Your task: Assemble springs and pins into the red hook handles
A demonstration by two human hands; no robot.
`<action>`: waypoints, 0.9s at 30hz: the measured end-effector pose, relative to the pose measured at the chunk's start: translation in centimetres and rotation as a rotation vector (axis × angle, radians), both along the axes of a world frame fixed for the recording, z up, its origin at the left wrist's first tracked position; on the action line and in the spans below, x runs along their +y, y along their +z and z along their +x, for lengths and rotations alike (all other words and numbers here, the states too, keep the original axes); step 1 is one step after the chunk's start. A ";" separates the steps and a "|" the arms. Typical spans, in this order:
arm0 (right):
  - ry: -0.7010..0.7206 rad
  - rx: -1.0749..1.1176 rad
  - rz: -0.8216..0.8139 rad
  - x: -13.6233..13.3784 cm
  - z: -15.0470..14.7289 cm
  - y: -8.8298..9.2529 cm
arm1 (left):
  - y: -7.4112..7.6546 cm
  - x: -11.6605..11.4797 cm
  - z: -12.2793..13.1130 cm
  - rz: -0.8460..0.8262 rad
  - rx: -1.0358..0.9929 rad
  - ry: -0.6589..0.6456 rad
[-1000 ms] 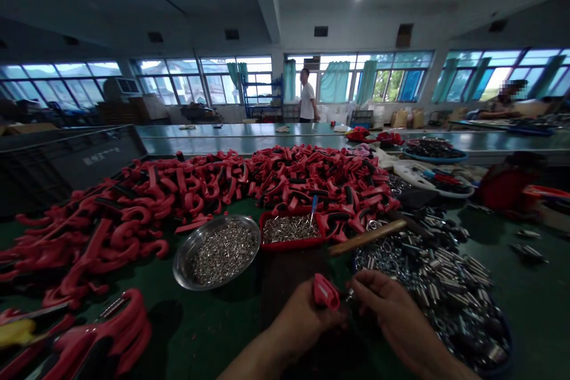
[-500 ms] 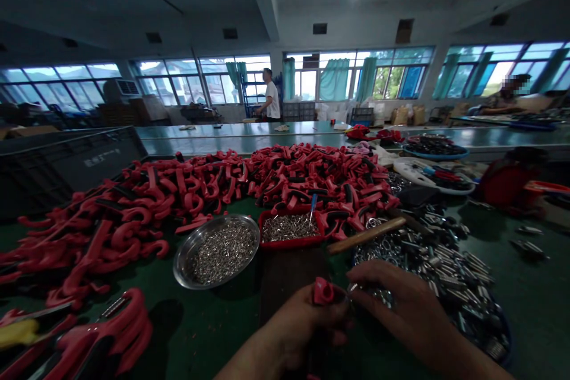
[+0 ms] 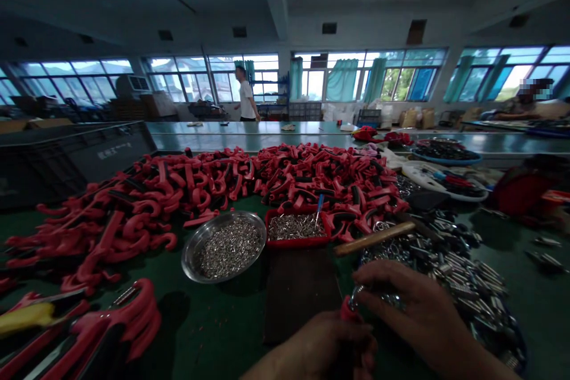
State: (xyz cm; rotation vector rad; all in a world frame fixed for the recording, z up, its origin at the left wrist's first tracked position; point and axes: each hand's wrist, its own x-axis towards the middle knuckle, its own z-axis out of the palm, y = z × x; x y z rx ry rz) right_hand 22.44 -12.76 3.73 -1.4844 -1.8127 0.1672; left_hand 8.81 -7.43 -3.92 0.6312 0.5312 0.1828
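Observation:
My left hand is closed around a red plastic handle, most of which its fingers cover. The fingertips of my right hand pinch a small shiny metal piece, apparently coiled like a spring, at the top end of that handle. Under and beyond my hands lies a dark flat board. A red tray of small metal pins and a round steel dish of tiny metal parts sit just past it. Beside my right hand is a heap of metal springs and bolts.
A large pile of red-and-black handles covers the bench's far side. A wooden-handled hammer lies at its right edge. Assembled red tools stand at the near left, by a grey crate. Two people are farther back.
The handle in my left hand has shifted right and down, and its end now meets the metal piece in my right fingers. The view has turned slightly left; the person behind walked left.

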 end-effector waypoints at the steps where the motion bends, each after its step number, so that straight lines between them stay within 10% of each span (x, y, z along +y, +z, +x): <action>1: 0.012 -0.005 -0.013 0.0 0.0 0.0 | 0.1 0.0 0.0 0.021 0.005 0.002; 11: 0.047 0.270 -0.441 1.5 1.4 -1.9 | 0.8 -0.3 -0.6 0.193 -0.059 -0.070; 19: -0.259 -0.166 -0.295 0.5 9.3 -3.9 | 0.8 1.6 -1.2 -0.449 -0.270 -0.014; 27: -0.245 -0.545 -0.383 0.2 10.6 -4.4 | 0.8 1.3 -0.6 -0.512 -0.196 0.138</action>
